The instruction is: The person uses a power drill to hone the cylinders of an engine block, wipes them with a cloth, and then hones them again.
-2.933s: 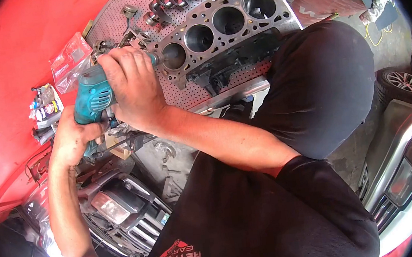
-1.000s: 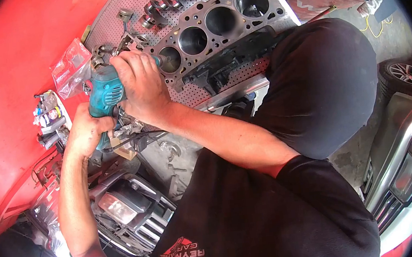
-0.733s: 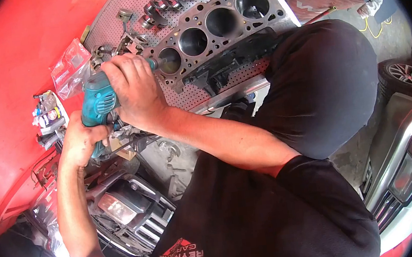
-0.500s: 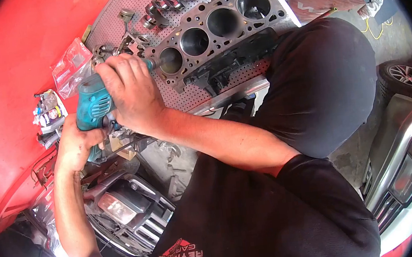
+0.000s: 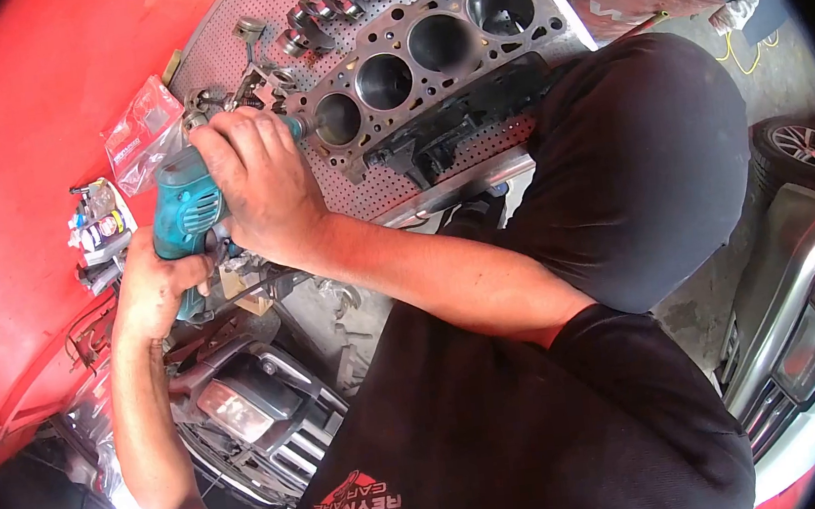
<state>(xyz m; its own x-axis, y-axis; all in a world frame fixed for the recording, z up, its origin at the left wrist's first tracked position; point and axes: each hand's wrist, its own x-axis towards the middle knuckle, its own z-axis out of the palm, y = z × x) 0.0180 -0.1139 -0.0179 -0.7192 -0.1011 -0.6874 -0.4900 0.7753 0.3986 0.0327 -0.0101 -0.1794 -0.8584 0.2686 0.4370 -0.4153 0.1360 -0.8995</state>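
A teal power drill (image 5: 186, 208) lies across both of my hands, its front end pointing at the leftmost bore (image 5: 338, 120) of an engine block (image 5: 451, 101). My left hand (image 5: 154, 281) is wrapped around the drill's handle. Over the drill body, towards its front, my right hand (image 5: 266, 185) is closed with its fingers curled across the top. The chuck (image 5: 297, 127) sits at the edge of that bore; what is fitted in it is too small and blurred to name. The block's other bores stand open to view.
The block rests on a perforated tabletop (image 5: 212, 51). A crankshaft (image 5: 333, 14) lies behind it, with a piston (image 5: 250, 28) to the left. A plastic bag (image 5: 144, 133) and bottles (image 5: 107, 226) are at the left. A headlight (image 5: 235, 412) is below; a car wheel (image 5: 798, 144) is far right.
The view has shifted very slightly. Both hands keep their hold on the drill, and its front end stays at the leftmost bore.
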